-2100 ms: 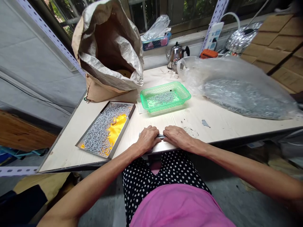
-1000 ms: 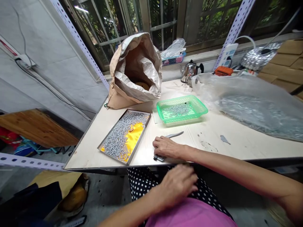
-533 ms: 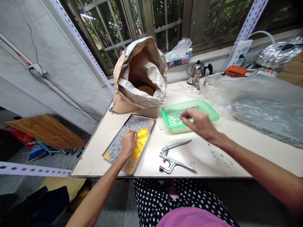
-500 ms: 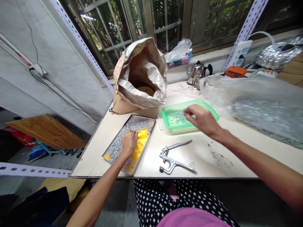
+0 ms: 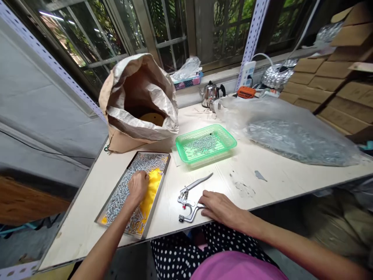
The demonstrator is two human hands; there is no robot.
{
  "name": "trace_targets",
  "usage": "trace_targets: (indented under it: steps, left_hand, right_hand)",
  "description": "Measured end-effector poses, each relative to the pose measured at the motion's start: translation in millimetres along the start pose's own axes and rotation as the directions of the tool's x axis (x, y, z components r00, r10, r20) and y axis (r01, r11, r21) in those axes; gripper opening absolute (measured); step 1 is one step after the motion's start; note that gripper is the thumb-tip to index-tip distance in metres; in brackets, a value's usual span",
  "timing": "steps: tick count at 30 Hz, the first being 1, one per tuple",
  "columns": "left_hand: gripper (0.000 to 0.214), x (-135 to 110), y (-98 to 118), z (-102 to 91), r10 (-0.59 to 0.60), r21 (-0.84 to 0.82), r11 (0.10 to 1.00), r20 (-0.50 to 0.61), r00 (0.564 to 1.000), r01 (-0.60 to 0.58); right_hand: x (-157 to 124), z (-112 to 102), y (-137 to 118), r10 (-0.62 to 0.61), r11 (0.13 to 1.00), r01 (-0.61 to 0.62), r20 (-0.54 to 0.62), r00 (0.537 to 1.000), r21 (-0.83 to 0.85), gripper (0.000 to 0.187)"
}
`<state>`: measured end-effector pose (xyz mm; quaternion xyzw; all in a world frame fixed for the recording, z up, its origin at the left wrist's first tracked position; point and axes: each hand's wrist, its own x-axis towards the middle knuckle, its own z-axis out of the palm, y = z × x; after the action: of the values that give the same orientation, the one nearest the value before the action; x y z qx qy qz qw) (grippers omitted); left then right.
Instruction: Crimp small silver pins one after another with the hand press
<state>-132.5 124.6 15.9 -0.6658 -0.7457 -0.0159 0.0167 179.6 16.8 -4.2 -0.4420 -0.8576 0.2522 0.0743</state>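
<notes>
My left hand (image 5: 138,187), its fingers curled closed, is over a shallow tray (image 5: 155,206) of small silvery metal pins (image 5: 118,194) on a yellow lining (image 5: 153,186). Whatever its fingertips hold is hidden. At the table's front, my right hand (image 5: 223,208) lies over the lower handle of metal snap-fastener pliers (image 5: 190,206), thumb on one side and fingers on the other. The pliers rest on the table with their jaws towards the left. Behind them, a green plastic basket (image 5: 206,159) contains more metal pins (image 5: 205,144) and one small dark piece.
An open paper sack (image 5: 140,112) stands behind the tray. A clear plastic bag (image 5: 291,136) of metal pieces covers the table's right side. A steel kettle (image 5: 210,94), an orange box (image 5: 246,92) and stacked cardboard boxes (image 5: 323,83) are further back.
My right hand has come from above the green basket down to the pliers' lower handle. My left hand stays closed over the tray. The view has turned towards the right.
</notes>
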Motion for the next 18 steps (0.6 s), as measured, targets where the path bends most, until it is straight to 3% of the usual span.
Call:
trace_targets:
  steps: [2, 4, 8, 13, 15, 18]
  left_hand:
    - [0.023, -15.5, 9.9, -8.6, 0.075, -0.169, 0.983, 0.006, 0.997, -0.073]
    - [0.021, -36.5, 25.4, -14.4, 0.12, -0.415, 0.907, 0.092, 0.989, -0.071]
    - [0.025, -79.9, 58.4, -10.0, 0.191, -0.747, 0.65, 0.34, 0.921, 0.141]
    - [0.032, -108.2, 79.6, 12.3, 0.206, -0.832, 0.353, 0.516, 0.832, 0.428]
    - [0.035, -112.4, 83.7, 18.8, 0.201, -0.817, 0.34, 0.547, 0.813, 0.466]
    - [0.035, -115.4, 87.9, 24.2, 0.184, -0.8, 0.392, 0.552, 0.813, 0.454]
  right_hand:
    - [0.1, 3.3, 4.2, -0.016, 0.998, 0.017, 0.014, 1.0, -0.055, 0.013]
    - [2.3, 6.2, 10.3, -0.03, 0.992, 0.032, 0.02, 0.999, -0.118, 0.015]
    - [5.5, 8.8, 23.3, -0.042, 0.974, 0.033, -0.036, 0.998, -0.225, 0.015]
    - [2.1, 6.6, 30.0, -0.062, 0.964, 0.037, -0.085, 0.994, -0.262, 0.015]
    - [0.8, 6.0, 29.4, -0.055, 0.964, 0.031, -0.084, 0.995, -0.264, 0.015]
    - [0.0, 7.0, 28.7, -0.045, 0.966, 0.021, -0.085, 0.995, -0.259, 0.015]
